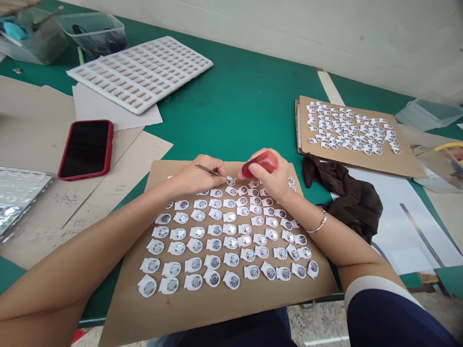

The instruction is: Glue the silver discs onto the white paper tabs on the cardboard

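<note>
Item: left hand [202,177], fingers pinching a slim dark metal hand tool [208,169], its working end beside a white tab with a round silver disc [230,181] at the far middle of a brown cardboard sheet [173,315]. Whether the tool touches the tab cannot be told.

Item: right hand [277,180], fingers wrapped round a soft red squeeze bottle [263,163], tilted with its narrow end toward the same tab; the tip is blurred.

Risks, as judged: too hard a squeeze could flood the disc, if the bottle holds liquid. A slip of the tool could skew the small tab. Either wrist, dropping low, could drag neighbouring tabs out of their rows, some of which already overlap at right.

Surface: green bench [246,96], the near edge overhung by the cardboard. Far left, white slotted plastic tray [139,110]; left, black-screened phone in a red case [87,150] on loose brown sheets. Far right, second brown cardboard sheet [361,162] with similar tabs, closely set; nearer, crumpled dark brown cloth [356,202].

Room: pale plain wall [289,29] behind; speckled floor [318,323] below.
</note>
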### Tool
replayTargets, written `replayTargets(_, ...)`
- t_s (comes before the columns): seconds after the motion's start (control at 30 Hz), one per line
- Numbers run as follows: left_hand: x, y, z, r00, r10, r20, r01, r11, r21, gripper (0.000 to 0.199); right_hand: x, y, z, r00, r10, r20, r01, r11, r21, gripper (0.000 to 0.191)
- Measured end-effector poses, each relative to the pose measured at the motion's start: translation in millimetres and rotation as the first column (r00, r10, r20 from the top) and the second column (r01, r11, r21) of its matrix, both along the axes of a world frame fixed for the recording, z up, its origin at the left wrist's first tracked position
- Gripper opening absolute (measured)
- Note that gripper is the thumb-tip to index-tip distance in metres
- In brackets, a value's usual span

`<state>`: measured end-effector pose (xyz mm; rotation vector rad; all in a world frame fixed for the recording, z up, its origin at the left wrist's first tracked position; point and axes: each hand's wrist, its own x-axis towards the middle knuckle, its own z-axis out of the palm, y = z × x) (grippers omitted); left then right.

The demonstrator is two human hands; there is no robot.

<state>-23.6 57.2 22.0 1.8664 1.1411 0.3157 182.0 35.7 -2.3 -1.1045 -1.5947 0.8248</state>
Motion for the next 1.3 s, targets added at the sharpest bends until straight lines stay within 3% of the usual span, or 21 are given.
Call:
replayTargets(0.1,-0.4,-5.7,11.0,0.998,0.065,-0.003,-0.065,0.998,0.021,0.018,9.7,5.2,7.9,0.986,-0.051,-0.160,0.037,0.996,-0.087,0.030)
replayTargets(0.23,0.1,-21.4,19.4,0.995,0.087,-0.056,-0.084,0.995,0.054,0.019,13.4,7.9,18.1,0.963,-0.070,-0.261,0.044,0.994,-0.103,0.030)
replayTargets(0.5,4.5,-49.3,-0.3,0.992,0.115,-0.051,-0.105,0.981,0.162,0.020,-0.8,-6.2,35.6,0.972,-0.051,-0.229,0.025,0.993,-0.113,0.028)
replayTargets(1.0,10.5,-49.3,-11.1,0.997,0.072,-0.008,-0.068,0.973,0.221,0.015,-1.1,-3.9,27.5,0.972,-0.074,-0.223,0.054,0.994,-0.094,0.028)
replayTargets(1.3,10.9,-49.7,-13.4,0.999,0.037,-0.035,-0.021,0.924,0.381,0.009,-0.6,-3.6,21.5,0.986,-0.038,-0.163,0.026,0.997,-0.077,0.026)
